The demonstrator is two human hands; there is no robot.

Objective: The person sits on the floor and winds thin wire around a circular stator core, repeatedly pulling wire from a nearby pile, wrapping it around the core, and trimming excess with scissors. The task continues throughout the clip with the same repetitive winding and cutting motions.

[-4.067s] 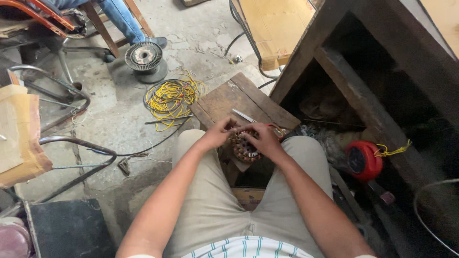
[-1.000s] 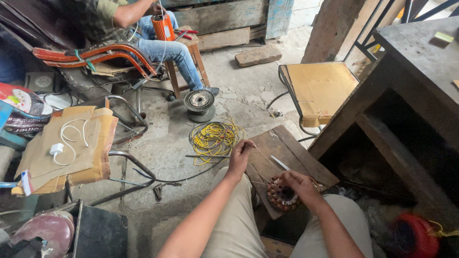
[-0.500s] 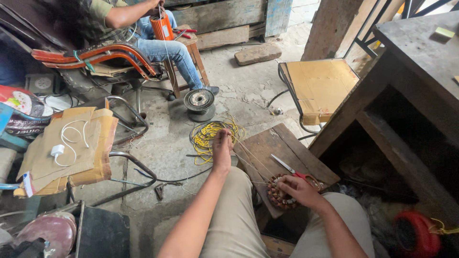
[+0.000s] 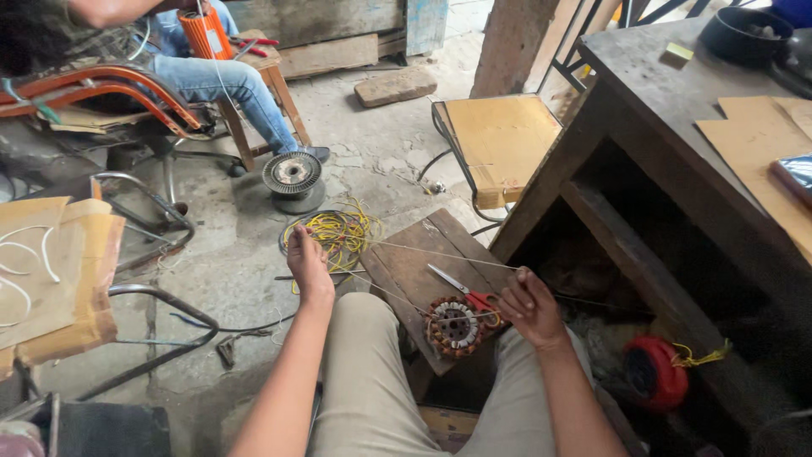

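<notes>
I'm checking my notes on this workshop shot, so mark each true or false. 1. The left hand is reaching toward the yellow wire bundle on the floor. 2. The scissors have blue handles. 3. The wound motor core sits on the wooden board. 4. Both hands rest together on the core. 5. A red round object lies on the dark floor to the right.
1. True: the left hand is out by the yellow wire bundle.
2. False: the scissors have red handles.
3. True: the wound motor core sits on the wooden board.
4. False: only the right hand is beside the core; the left is apart.
5. True: the red round object lies there.
</notes>
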